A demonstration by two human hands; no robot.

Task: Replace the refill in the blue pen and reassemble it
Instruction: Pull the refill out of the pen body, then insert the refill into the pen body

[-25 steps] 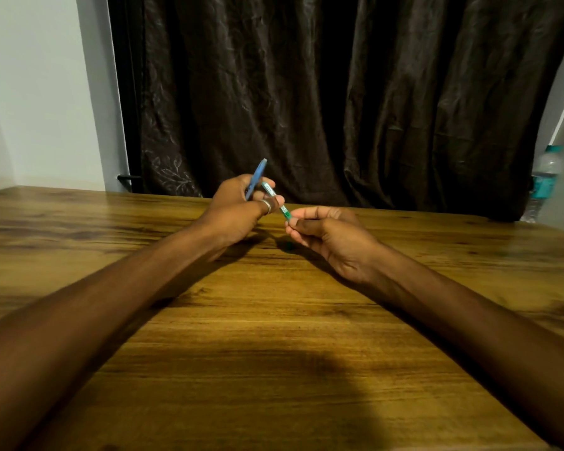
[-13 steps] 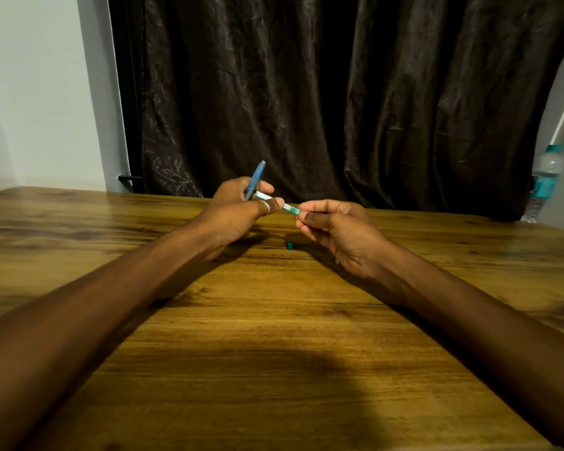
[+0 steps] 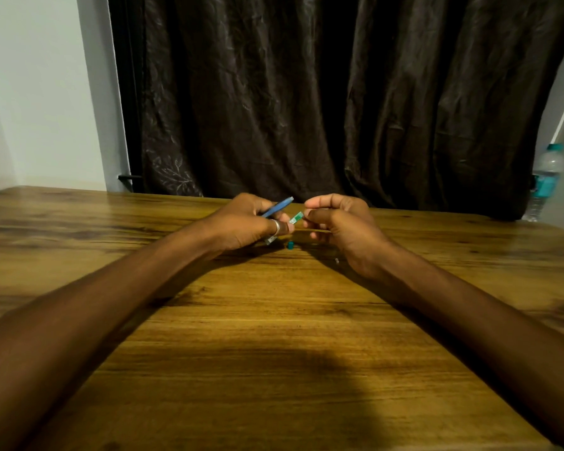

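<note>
My left hand (image 3: pixel 245 222), with a ring on one finger, grips a blue pen part (image 3: pixel 278 206) that points up and to the right, together with a thin clear-and-green pen barrel (image 3: pixel 295 218) sticking out toward my right hand. My right hand (image 3: pixel 336 222) is curled with thumb and fingertips close to the barrel's green end; whether they touch it I cannot tell. A small teal cap piece (image 3: pixel 290 244) lies on the wooden table (image 3: pixel 274 320) just below the hands. A tiny metallic bit (image 3: pixel 337 261) lies by my right wrist.
A dark curtain (image 3: pixel 323 92) hangs behind the table's far edge. A plastic water bottle (image 3: pixel 546 180) with a teal label stands at the far right. A pale wall is at the left.
The blue part in my left hand has tilted from nearly upright to a low slant toward the right. My right hand has shifted slightly up and right at the barrel's green end.
</note>
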